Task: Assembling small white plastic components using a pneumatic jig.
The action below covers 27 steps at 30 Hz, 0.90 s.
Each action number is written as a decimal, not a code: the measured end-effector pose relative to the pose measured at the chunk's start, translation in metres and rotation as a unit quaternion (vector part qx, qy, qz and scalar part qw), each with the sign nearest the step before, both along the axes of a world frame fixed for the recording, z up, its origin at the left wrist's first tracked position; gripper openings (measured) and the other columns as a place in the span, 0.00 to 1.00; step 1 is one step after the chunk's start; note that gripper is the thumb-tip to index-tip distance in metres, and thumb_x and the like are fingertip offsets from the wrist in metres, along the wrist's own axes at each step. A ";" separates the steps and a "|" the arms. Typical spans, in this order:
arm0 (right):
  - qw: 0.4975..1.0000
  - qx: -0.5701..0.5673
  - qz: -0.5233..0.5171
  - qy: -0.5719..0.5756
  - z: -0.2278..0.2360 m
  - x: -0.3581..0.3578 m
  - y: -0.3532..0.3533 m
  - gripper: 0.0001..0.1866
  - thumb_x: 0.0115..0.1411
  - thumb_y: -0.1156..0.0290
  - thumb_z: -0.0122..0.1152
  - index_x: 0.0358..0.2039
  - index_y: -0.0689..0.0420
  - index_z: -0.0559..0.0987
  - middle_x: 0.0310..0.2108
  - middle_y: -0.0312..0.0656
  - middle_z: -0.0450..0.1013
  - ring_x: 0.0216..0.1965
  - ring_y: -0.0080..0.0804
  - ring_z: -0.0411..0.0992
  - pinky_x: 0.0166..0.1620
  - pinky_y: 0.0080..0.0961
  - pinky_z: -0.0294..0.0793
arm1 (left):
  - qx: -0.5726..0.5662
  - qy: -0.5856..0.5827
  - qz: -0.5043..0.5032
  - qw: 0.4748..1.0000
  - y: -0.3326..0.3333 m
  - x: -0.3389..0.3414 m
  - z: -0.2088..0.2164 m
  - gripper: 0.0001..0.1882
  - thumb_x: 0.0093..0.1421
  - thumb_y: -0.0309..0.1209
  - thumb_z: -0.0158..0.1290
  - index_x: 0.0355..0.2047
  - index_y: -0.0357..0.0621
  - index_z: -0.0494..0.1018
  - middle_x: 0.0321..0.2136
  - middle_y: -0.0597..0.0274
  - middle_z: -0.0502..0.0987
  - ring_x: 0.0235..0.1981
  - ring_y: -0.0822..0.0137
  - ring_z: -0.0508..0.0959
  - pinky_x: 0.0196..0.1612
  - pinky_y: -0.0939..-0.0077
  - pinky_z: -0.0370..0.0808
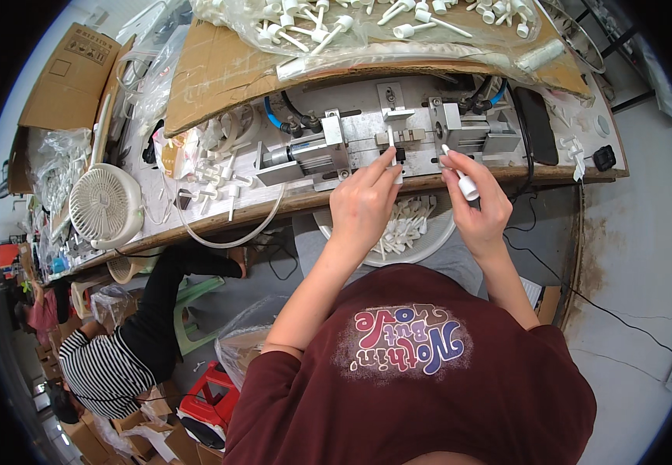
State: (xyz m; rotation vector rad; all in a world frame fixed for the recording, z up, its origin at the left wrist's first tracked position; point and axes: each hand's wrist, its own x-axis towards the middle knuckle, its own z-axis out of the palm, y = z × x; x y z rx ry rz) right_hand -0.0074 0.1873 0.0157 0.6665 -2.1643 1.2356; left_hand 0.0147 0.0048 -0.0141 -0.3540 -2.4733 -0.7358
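Note:
My left hand (pixel 363 203) is closed, thumb and fingers pinching a white capped stick (pixel 391 138) at the metal fixture (pixel 410 138) on the bench's front edge. Its fingers hide part of that stick. Just to the right, my right hand (pixel 479 205) holds another white capped stick (pixel 468 187), its cap toward me and its thin stem pointing away. Two metal clamp cylinders, the left one (pixel 305 151) and the right one (pixel 472 133), flank the fixture. Below my hands, a round white basket (pixel 443 242) holds many similar white pieces (pixel 407 225).
Cardboard (pixel 220 81) with a plastic bag of white capped sticks (pixel 340 27) covers the bench's back. Loose white pieces (pixel 216 174), a white fan (pixel 106 203) and looping tubing lie left. A black phone (pixel 535 124) lies right. Another person (pixel 111 368) sits at lower left.

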 end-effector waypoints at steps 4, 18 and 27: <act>0.999 0.000 0.033 -0.007 0.003 0.001 0.007 0.19 0.52 0.82 0.66 0.46 0.63 0.78 0.43 0.49 0.78 0.38 0.35 0.79 0.42 0.26 0.78 | -0.079 -0.024 -0.002 0.997 0.004 -0.007 0.006 0.13 0.49 0.27 0.63 0.37 0.45 0.81 0.46 0.64 0.81 0.27 0.63 0.81 0.31 0.72 0.77; 0.996 -0.006 0.078 -0.034 0.005 -0.001 0.010 0.21 0.53 0.80 0.66 0.49 0.64 0.76 0.52 0.54 0.74 0.49 0.42 0.76 0.53 0.32 0.73 | -0.089 -0.088 -0.011 0.992 0.003 -0.015 0.020 0.12 0.49 0.28 0.61 0.36 0.44 0.81 0.44 0.64 0.81 0.27 0.60 0.82 0.31 0.69 0.78; 0.996 0.045 0.074 -0.029 0.010 0.002 0.003 0.17 0.48 0.78 0.71 0.40 0.61 0.80 0.50 0.48 0.74 0.45 0.38 0.77 0.45 0.31 0.79 | -0.062 -0.053 -0.010 0.997 0.000 -0.016 0.014 0.11 0.49 0.28 0.61 0.35 0.44 0.81 0.42 0.64 0.82 0.28 0.60 0.82 0.31 0.70 0.78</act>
